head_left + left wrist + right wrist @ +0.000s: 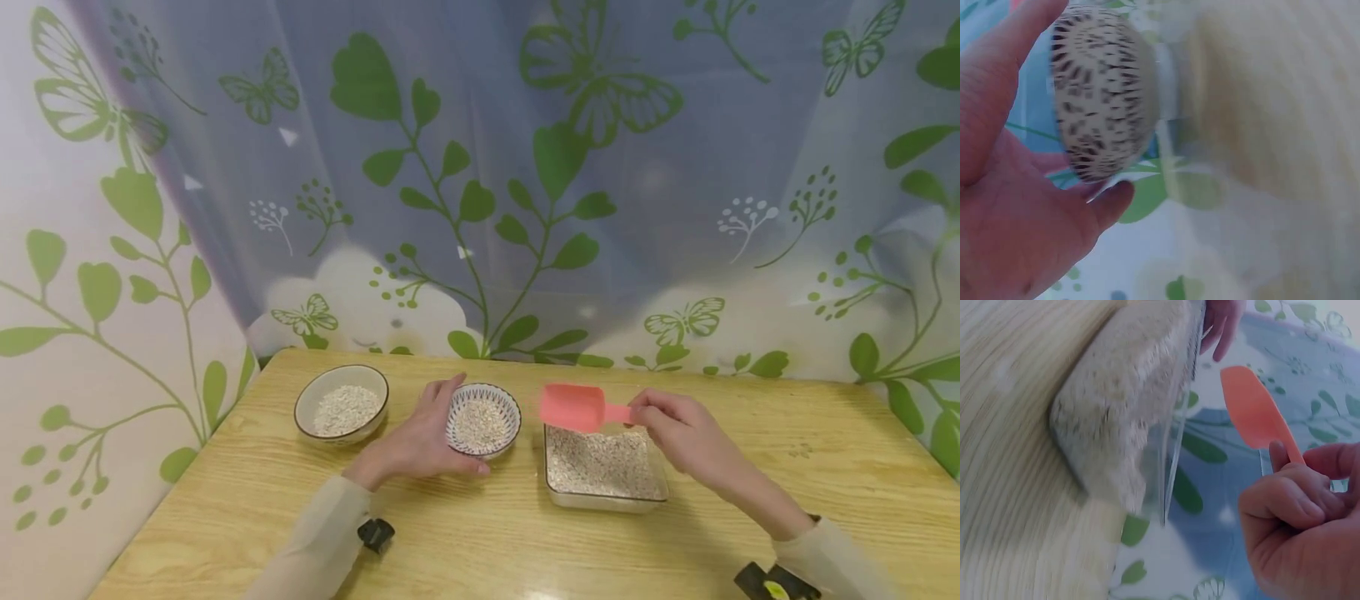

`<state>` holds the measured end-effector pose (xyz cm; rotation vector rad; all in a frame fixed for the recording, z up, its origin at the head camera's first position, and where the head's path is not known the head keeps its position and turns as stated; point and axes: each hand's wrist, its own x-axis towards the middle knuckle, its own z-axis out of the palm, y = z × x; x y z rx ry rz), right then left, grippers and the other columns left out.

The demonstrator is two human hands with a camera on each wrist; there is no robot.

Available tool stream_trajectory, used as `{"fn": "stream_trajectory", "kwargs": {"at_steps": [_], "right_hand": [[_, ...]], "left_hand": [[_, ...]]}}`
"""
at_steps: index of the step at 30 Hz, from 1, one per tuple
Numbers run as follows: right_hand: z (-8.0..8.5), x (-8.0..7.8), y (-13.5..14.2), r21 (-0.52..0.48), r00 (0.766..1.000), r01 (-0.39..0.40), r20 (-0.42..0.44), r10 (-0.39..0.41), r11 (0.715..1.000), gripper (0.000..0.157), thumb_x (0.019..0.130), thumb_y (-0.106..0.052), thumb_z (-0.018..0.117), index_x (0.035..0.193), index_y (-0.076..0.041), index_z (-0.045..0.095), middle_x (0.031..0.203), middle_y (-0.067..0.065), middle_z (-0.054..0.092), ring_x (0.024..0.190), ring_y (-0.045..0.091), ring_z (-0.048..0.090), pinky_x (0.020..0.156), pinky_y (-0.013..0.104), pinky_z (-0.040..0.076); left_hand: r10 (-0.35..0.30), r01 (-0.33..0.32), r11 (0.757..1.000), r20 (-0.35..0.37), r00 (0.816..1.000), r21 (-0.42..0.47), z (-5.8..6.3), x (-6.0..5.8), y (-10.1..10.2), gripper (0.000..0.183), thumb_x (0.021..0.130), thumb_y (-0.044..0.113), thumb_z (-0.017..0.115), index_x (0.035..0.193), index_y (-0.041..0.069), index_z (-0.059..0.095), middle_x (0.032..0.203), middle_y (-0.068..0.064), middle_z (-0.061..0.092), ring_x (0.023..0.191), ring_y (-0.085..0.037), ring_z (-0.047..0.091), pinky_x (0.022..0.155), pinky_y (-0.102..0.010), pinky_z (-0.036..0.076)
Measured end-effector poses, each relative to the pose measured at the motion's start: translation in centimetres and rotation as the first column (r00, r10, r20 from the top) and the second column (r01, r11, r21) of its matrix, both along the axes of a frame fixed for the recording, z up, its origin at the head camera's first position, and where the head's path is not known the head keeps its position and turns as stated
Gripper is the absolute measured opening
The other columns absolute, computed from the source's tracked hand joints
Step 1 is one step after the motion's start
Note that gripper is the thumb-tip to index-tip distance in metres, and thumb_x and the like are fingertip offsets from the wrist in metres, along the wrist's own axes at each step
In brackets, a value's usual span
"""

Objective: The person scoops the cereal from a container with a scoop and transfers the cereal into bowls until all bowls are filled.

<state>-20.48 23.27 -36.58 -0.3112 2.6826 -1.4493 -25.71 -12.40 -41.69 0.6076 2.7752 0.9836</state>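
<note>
My left hand grips a small patterned bowl by its sides, thumb at the near side and fingers at the far side. Pale flakes that look like oats lie in it. In the left wrist view the bowl's dark-dashed outer wall shows between thumb and fingers. A pink scoop is held by its handle in my right hand, above the far left edge of a rectangular dish filled with flakes. No flakes show in the scoop, which the right wrist view shows from the side.
A larger round bowl with pale flakes stands on the left of the wooden table. Behind the table's far edge hangs a curtain printed with leaves and butterflies. Dark devices sit at both wrists.
</note>
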Motion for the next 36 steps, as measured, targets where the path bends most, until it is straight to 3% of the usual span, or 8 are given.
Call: {"fn": "stream_trajectory", "kwargs": {"at_steps": [4, 8, 14, 17, 21, 29, 36], "right_hand": [[0.3, 0.4, 2.0, 0.015, 0.997, 0.029, 0.069, -0.030, 0.999, 0.030, 0.106, -0.021, 0.046, 0.107, 0.000, 0.068, 0.056, -0.007, 0.031, 0.045, 0.007, 0.026, 0.042, 0.028, 0.033], [0.7, 0.8, 3.3, -0.014, 0.988, 0.004, 0.151, -0.002, 1.000, 0.028, 0.103, -0.017, 0.045, 0.097, 0.002, 0.066, 0.054, -0.008, 0.029, 0.044, 0.006, 0.022, 0.040, 0.022, 0.027], [0.2, 1.0, 3.4, -0.115, 0.955, -0.066, 0.282, 0.096, 0.991, 0.026, 0.102, -0.014, 0.045, 0.093, 0.002, 0.063, 0.054, -0.009, 0.026, 0.046, 0.007, 0.016, 0.041, 0.020, 0.020], [-0.4, 0.9, 2.9, -0.123, 0.940, -0.107, 0.309, 0.141, 0.987, 0.029, 0.103, -0.016, 0.044, 0.094, 0.004, 0.063, 0.054, -0.009, 0.024, 0.046, 0.008, 0.014, 0.041, 0.021, 0.018], [-0.7, 0.9, 2.5, -0.052, 0.935, -0.131, 0.325, 0.141, 0.990, 0.032, 0.104, -0.020, 0.045, 0.097, 0.004, 0.065, 0.053, -0.009, 0.025, 0.046, 0.007, 0.016, 0.042, 0.021, 0.020], [-0.3, 0.9, 3.0, 0.206, 0.973, -0.102, 0.223, 0.055, 0.973, 0.026, 0.102, -0.021, 0.052, 0.094, -0.004, 0.070, 0.061, -0.006, 0.032, 0.052, 0.008, 0.025, 0.048, 0.024, 0.028], [0.4, 1.3, 3.6, 0.312, 0.984, -0.039, 0.179, -0.018, 0.949, 0.025, 0.100, -0.023, 0.052, 0.091, -0.008, 0.070, 0.066, -0.003, 0.041, 0.057, 0.010, 0.031, 0.053, 0.026, 0.031]], "left_hand": [[0.008, -0.007, 1.000, -0.043, 0.999, 0.028, 1.3, 0.5, 0.4, 0.129, 0.067, 0.051, 0.092, 0.165, 0.026, 0.013, 0.164, -0.015, 0.024, 0.150, -0.035, 0.029, 0.112, -0.065, 0.042], [-0.001, 0.010, 0.996, -0.098, 0.995, 0.091, 2.0, 1.0, 1.4, 0.121, 0.070, 0.049, 0.091, 0.164, 0.029, 0.018, 0.165, -0.011, 0.025, 0.151, -0.032, 0.028, 0.115, -0.064, 0.039], [-0.064, 0.090, 0.982, -0.152, 0.986, 0.167, 2.5, 2.3, 3.1, 0.112, 0.073, 0.043, 0.091, 0.162, 0.021, 0.026, 0.160, -0.011, 0.034, 0.146, -0.031, 0.035, 0.116, -0.060, 0.040], [-0.114, 0.139, 0.977, -0.155, 0.981, 0.161, 2.5, 3.0, 4.0, 0.111, 0.075, 0.044, 0.090, 0.162, 0.019, 0.026, 0.157, -0.012, 0.037, 0.145, -0.032, 0.037, 0.116, -0.059, 0.040], [-0.178, 0.194, 0.972, -0.121, 0.977, 0.135, 2.4, 3.8, 5.0, 0.109, 0.078, 0.046, 0.087, 0.163, 0.021, 0.023, 0.159, -0.009, 0.035, 0.147, -0.029, 0.036, 0.117, -0.058, 0.039], [-0.212, 0.214, 0.965, -0.030, 0.977, 0.149, 1.9, 5.0, 6.9, 0.107, 0.080, 0.047, 0.085, 0.163, 0.025, 0.021, 0.159, -0.002, 0.034, 0.134, -0.029, 0.049, 0.110, -0.045, 0.049], [-0.217, 0.212, 0.969, 0.026, 0.976, 0.130, 0.9, 5.6, 8.7, 0.114, 0.081, 0.050, 0.083, 0.165, 0.025, 0.010, 0.166, -0.009, 0.021, 0.149, -0.032, 0.036, 0.118, -0.057, 0.040]]}}
